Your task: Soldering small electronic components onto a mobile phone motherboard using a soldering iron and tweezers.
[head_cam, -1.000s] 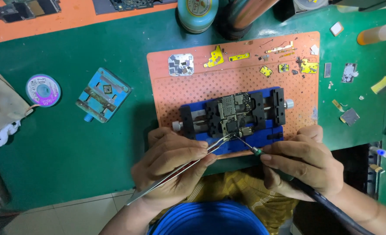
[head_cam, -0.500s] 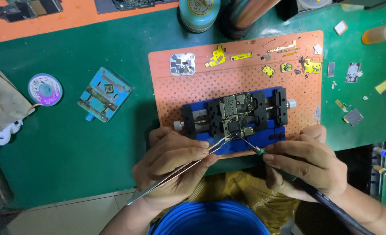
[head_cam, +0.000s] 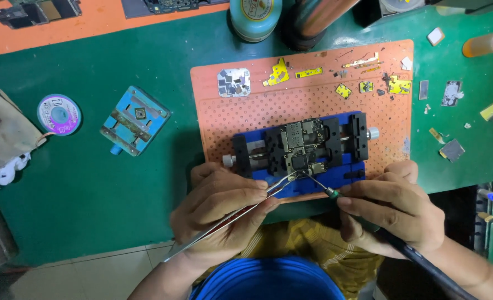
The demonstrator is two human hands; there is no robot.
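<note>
Where the two tool tips meet, at the lower edge of the circuit board (head_cam: 301, 145), both hands work from below centre of the frame. The left hand (head_cam: 219, 206) is closed on metal tweezers (head_cam: 232, 215), whose long axis runs from lower left up to the right. The right hand (head_cam: 394, 210) is closed on a thin-tipped iron (head_cam: 335, 194), angled up to the left. The board sits clamped in a blue holder (head_cam: 353, 166) on an orange mat (head_cam: 224, 119), just above both hands on the green table (head_cam: 90, 194).
</note>
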